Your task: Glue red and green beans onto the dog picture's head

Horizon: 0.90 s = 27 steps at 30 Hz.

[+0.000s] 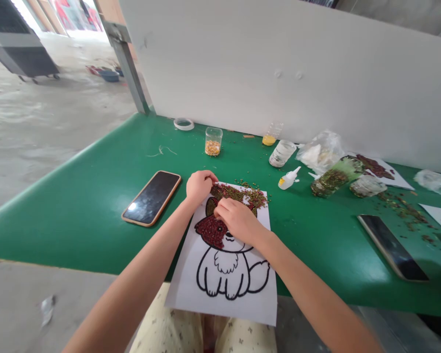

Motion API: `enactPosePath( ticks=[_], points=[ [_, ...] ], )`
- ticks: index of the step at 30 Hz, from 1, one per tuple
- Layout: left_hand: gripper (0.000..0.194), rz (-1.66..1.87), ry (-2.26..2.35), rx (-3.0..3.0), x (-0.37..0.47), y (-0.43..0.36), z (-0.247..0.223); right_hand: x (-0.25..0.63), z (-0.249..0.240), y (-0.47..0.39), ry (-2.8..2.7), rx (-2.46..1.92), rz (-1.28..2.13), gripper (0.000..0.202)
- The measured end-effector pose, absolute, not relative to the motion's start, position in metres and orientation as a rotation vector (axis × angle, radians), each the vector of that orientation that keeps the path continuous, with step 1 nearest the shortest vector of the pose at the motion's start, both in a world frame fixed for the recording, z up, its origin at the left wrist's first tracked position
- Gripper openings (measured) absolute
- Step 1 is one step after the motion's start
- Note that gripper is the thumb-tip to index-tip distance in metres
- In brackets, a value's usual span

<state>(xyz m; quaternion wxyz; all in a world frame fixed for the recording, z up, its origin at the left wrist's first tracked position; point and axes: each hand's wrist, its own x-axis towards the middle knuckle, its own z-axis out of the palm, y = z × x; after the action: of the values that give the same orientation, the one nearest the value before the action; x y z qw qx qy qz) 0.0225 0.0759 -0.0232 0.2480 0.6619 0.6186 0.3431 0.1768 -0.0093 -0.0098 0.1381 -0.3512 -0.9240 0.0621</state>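
A white sheet with a fox-like line drawing [222, 274] lies before me, its lower end jutting past the table edge. Dark red beans [210, 233] cover part of the animal's face, with green ones in an ear. Along the sheet's top sits a loose heap of mixed red and green beans [255, 196]. My left hand [199, 187] is at the top left corner, fingers curled in at the heap's edge; what they hold is hidden. Over the drawn head, my right hand [237, 218] has its fingertips pinched together beside the red beans; anything between them is too small to see.
A phone [152, 197] lies left, another phone [391, 247] right. Behind stand a cup of yellow grains [213, 142], a clear jar [282, 153], a glue bottle [289, 179] and a tipped bean container [336, 176]. A white panel [279, 73] closes the table's back.
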Motion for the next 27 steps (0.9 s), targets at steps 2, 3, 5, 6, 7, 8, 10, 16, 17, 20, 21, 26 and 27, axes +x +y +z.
enactPosePath(
  ticks=[2, 3, 5, 6, 7, 8, 10, 16, 17, 20, 21, 26, 27],
  points=[
    [0.031, 0.938, 1.686, 1.8, 0.0224, 0.0759, -0.0231, 0.1767, -0.0093, -0.0095, -2.674, -1.023, 0.179, 0.018],
    [0.031, 0.939, 1.687, 1.8, 0.0224, 0.076, -0.0231, 0.1765, -0.0091, -0.0095, -2.675, -1.024, 0.177, 0.018],
    [0.031, 0.938, 1.691, 1.798, 0.0224, 0.0764, -0.0232, 0.1763, -0.0088, -0.0096, -2.68, -1.02, 0.169, 0.017],
    [0.031, 0.936, 1.692, 1.798, 0.0225, 0.0765, -0.0233, 0.1762, -0.0089, -0.0097, -2.68, -1.02, 0.163, 0.018],
    [0.031, 0.934, 1.693, 1.798, 0.0225, 0.0766, -0.0234, 0.1762, -0.009, -0.0097, -2.678, -1.022, 0.159, 0.018],
    [0.031, 0.934, 1.694, 1.798, 0.0226, 0.0766, -0.0234, 0.1763, -0.0092, -0.0097, -2.674, -1.027, 0.155, 0.018],
    [0.031, 0.935, 1.695, 1.798, 0.0227, 0.0762, -0.0234, 0.1764, -0.0095, -0.0096, -2.665, -1.037, 0.151, 0.018],
    [0.031, 0.932, 1.688, 1.801, 0.0225, 0.0752, -0.0225, 0.1759, -0.0099, -0.0093, -2.667, -1.033, 0.126, 0.018],
    [0.031, 0.935, 1.687, 1.804, 0.0224, 0.0754, -0.0226, 0.176, -0.0099, -0.0093, -2.666, -1.034, 0.125, 0.017],
    [0.031, 0.949, 1.682, 1.812, 0.0225, 0.0762, -0.0234, 0.1765, -0.01, -0.0097, -2.659, -1.034, 0.126, 0.017],
    [0.031, 0.952, 1.682, 1.809, 0.0226, 0.0764, -0.0238, 0.1767, -0.01, -0.0099, -2.656, -1.034, 0.124, 0.016],
    [0.031, 0.967, 1.671, 1.777, 0.0226, 0.0776, -0.0251, 0.1808, -0.012, -0.0069, -2.583, -1.087, 0.09, 0.013],
    [0.031, 0.976, 1.665, 1.762, 0.0223, 0.078, -0.0253, 0.1831, -0.0127, -0.0047, -2.55, -1.116, 0.08, 0.013]
  ],
)
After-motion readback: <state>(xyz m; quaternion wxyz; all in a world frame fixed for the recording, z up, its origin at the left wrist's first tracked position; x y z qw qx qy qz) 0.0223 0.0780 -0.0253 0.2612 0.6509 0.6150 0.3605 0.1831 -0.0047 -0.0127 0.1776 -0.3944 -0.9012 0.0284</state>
